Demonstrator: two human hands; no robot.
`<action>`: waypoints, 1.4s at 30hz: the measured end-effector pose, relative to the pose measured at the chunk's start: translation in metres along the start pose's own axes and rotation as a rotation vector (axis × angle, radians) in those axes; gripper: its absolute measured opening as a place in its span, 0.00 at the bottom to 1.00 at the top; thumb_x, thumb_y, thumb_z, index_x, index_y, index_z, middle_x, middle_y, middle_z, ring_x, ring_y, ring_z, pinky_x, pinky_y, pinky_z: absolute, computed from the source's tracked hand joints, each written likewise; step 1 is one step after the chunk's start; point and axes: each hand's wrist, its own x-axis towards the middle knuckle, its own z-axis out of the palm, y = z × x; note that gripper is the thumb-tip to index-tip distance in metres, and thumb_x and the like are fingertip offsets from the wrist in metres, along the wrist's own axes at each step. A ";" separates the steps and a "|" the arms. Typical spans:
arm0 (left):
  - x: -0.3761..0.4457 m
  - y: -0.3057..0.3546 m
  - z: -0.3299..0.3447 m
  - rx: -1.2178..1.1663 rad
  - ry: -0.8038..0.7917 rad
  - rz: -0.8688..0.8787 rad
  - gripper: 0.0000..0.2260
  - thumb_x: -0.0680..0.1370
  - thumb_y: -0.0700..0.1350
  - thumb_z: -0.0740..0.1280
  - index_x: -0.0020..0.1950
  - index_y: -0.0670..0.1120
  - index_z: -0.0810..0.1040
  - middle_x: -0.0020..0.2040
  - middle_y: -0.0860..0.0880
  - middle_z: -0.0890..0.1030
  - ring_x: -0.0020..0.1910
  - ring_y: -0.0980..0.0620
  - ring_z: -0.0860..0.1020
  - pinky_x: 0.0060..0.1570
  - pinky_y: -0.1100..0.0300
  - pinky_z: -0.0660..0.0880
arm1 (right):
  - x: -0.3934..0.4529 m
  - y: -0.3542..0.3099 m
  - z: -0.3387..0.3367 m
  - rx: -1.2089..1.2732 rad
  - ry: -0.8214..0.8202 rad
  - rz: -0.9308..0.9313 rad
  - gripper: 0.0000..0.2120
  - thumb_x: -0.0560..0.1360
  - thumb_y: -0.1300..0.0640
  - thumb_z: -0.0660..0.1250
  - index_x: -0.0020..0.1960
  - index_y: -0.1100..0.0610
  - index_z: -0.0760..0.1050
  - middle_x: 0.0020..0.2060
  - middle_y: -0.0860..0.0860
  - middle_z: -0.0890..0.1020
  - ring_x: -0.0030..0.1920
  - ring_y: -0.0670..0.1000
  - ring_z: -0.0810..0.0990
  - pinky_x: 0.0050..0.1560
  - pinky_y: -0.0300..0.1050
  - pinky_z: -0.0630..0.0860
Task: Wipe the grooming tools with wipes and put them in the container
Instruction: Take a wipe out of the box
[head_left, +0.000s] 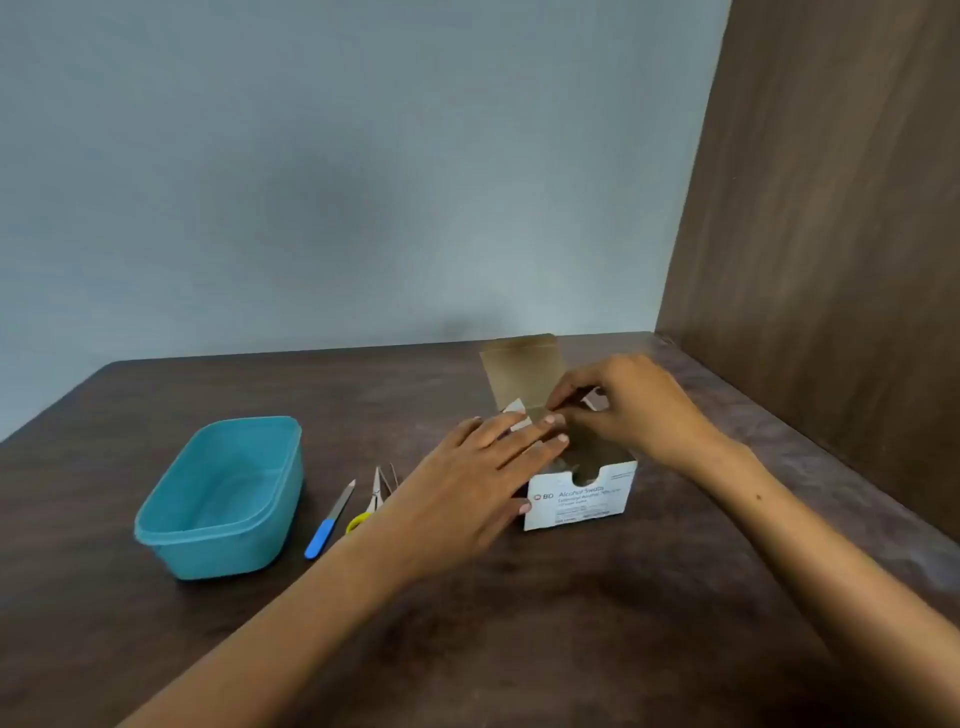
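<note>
Dark wood table (597, 623), grey wall (337, 156), wood panel (831, 208); left hand (467, 483) fingers straight on box (582, 499), right hand (634, 405) pinching wipe (597, 400).

A plain domestic room, probably a home desk corner: a dark wood-grain table (519, 623) meets a bare grey-blue painted wall (337, 182) at 12 o'clock and a brown laminate cabinet side (831, 234) at 2 o'clock. Household items lie on top: a teal plastic container (270, 467) at 9 o'clock.

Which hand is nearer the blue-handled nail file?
Left. The left hand rests on the white cardboard swab box, just right of the blue-handled nail file; the right hand is beyond the box.
</note>
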 end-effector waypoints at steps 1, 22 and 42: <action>0.003 -0.001 0.001 0.025 -0.005 0.015 0.24 0.76 0.49 0.65 0.72 0.49 0.64 0.71 0.46 0.70 0.70 0.46 0.69 0.65 0.50 0.69 | 0.006 0.001 0.000 -0.029 -0.063 -0.004 0.06 0.72 0.55 0.71 0.46 0.45 0.82 0.44 0.42 0.84 0.46 0.43 0.81 0.45 0.40 0.76; -0.017 -0.016 0.008 -0.076 0.097 -0.042 0.19 0.74 0.42 0.68 0.64 0.46 0.72 0.63 0.43 0.77 0.62 0.45 0.76 0.57 0.54 0.77 | 0.038 -0.011 0.038 -0.094 -0.379 0.069 0.07 0.66 0.60 0.75 0.43 0.53 0.83 0.36 0.48 0.84 0.38 0.48 0.82 0.41 0.45 0.81; -0.037 0.005 -0.028 -0.414 0.287 -0.358 0.20 0.78 0.56 0.56 0.64 0.48 0.75 0.63 0.53 0.77 0.62 0.58 0.74 0.60 0.64 0.72 | -0.010 -0.040 -0.018 0.502 -0.032 0.226 0.10 0.68 0.67 0.72 0.41 0.52 0.82 0.38 0.53 0.84 0.41 0.49 0.82 0.46 0.42 0.80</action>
